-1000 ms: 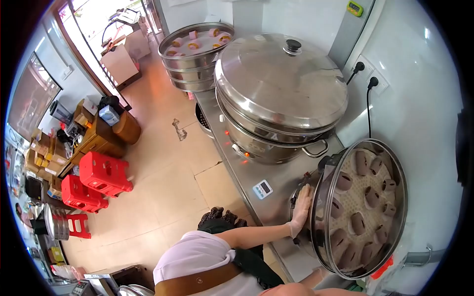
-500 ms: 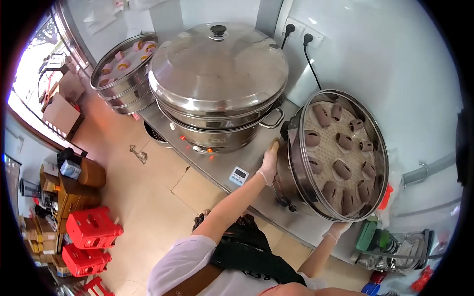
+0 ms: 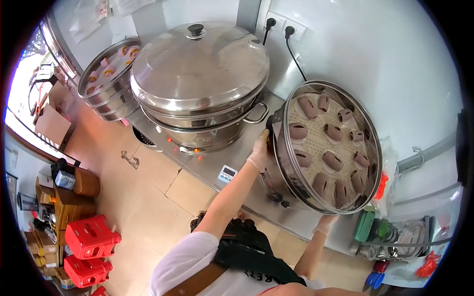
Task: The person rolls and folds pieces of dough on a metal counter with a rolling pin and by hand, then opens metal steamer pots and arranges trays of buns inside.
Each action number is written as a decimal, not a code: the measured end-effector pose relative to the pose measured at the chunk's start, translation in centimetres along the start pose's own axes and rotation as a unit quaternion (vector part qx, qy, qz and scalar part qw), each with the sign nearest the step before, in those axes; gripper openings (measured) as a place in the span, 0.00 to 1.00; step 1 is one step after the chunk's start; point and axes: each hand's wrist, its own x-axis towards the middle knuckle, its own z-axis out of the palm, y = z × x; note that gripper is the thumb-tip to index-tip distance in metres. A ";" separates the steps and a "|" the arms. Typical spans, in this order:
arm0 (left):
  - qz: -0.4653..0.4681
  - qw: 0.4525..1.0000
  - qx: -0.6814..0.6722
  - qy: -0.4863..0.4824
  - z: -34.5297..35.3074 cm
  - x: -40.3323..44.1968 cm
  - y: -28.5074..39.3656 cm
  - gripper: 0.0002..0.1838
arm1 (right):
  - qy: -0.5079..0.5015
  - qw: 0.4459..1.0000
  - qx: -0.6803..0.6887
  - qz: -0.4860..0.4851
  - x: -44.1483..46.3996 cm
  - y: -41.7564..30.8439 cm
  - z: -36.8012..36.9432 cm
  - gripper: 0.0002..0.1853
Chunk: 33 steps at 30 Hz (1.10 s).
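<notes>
A round steel steamer tray (image 3: 281, 163) sits at the right, tilted so its perforated liner faces me. Several brownish-purple rolled buns (image 3: 333, 131) lie spread on the liner, each on a small pale paper. My left hand (image 3: 258, 150), in a clear glove, is closed at the tray's left side, by a black handle. My right hand (image 3: 326, 224), also gloved, holds the tray's near lower edge, its fingertips hidden under the rim. Below the tray a steel pot body (image 3: 276, 183) shows in part.
A large lidded steamer (image 3: 200, 74) stands left of the tray. Beyond it is a stack of steamer tiers (image 3: 111, 93) with pink-and-yellow pieces. A timer (image 3: 227, 173) lies on the steel counter (image 3: 210, 170). A green box (image 3: 364, 224) and a utensil rack (image 3: 402, 241) are at the right.
The whole view has shifted, so most things appear further left and slightly higher. My left hand is nearer the black handle. Both hands stay at the tray.
</notes>
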 end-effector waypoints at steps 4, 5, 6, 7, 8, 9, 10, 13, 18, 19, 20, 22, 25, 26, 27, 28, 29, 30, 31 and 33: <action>0.001 0.999 0.032 -0.023 0.0 -0.6 -0.6 0.24 | 0.000 1.000 -0.011 0.000 0.2 0.4 -0.4 0.17; 0.002 0.999 0.040 -0.029 -0.3 -0.9 -0.4 0.27 | 0.000 1.000 -0.013 -0.002 0.3 0.4 -0.5 0.17; 0.032 0.996 0.084 -0.005 -1.9 1.2 -1.0 0.28 | 0.000 1.000 -0.019 -0.005 0.4 0.4 -0.5 0.17; -0.007 0.999 0.031 -0.027 -1.1 0.3 -0.8 0.29 | 0.001 1.000 -0.026 -0.006 0.8 0.6 -0.9 0.16; 0.010 0.999 0.050 0.003 -1.2 0.5 -0.9 0.29 | 0.002 0.999 -0.036 -0.009 1.1 0.6 -1.5 0.16; 0.021 0.997 0.072 0.025 -1.5 0.5 -0.8 0.29 | 0.006 0.999 -0.046 -0.011 1.5 0.7 -1.9 0.16; 0.042 0.994 0.094 0.030 -3.5 1.9 -1.3 0.28 | 0.008 0.998 -0.055 -0.013 1.7 0.8 -2.2 0.16; 0.199 0.927 0.314 0.038 -6.7 1.4 -1.8 0.33 | 0.020 0.996 -0.088 -0.025 2.1 1.2 -3.0 0.16; 0.064 0.929 0.361 0.042 -10.8 -13.2 2.5 0.28 | 0.043 0.988 -0.140 -0.056 2.1 1.9 -3.0 0.15; 0.068 0.938 0.333 0.073 -14.1 -15.8 2.7 0.27 | 0.043 0.985 -0.153 -0.062 1.9 2.1 -2.8 0.15; 0.071 0.944 0.304 0.103 -17.1 -18.7 3.3 0.26 | 0.046 0.983 -0.165 -0.067 1.5 2.2 -2.6 0.15; 0.057 0.888 0.399 0.220 -20.1 -26.3 6.4 0.27 | 0.056 0.977 -0.188 -0.079 0.3 2.6 -2.1 0.14; 0.139 0.852 0.320 0.390 -33.3 -33.6 6.9 0.20 | 0.052 0.972 -0.217 -0.077 -2.4 3.5 -1.0 0.14; 0.178 0.799 0.368 0.441 -38.5 -35.4 7.1 0.19 | 0.049 0.971 -0.223 -0.073 -3.5 4.0 -0.6 0.14; 0.144 0.802 0.243 0.526 -37.4 -37.2 8.9 0.17 | 0.046 0.970 -0.230 -0.064 -4.6 4.5 -0.5 0.14; 0.146 0.795 0.202 0.554 -38.1 -38.7 10.1 0.16 | 0.040 0.970 -0.235 -0.054 -5.8 5.1 -0.4 0.13; 0.148 0.799 0.202 0.547 -38.7 -39.5 10.8 0.16 | 0.034 0.969 -0.241 -0.042 -7.0 5.7 -0.4 0.13; 0.148 0.803 0.203 0.541 -39.3 -40.3 11.6 0.16 | 0.029 0.969 -0.244 -0.025 -8.3 6.3 -0.6 0.13; 0.147 0.807 0.206 0.534 -39.9 -41.0 12.6 0.16 | 0.022 0.968 -0.248 -0.006 -9.6 7.0 -0.9 0.13; 0.102 0.831 0.241 0.490 -39.7 -41.1 14.1 0.16 | 0.013 0.967 -0.252 0.030 -12.1 8.1 -1.9 0.13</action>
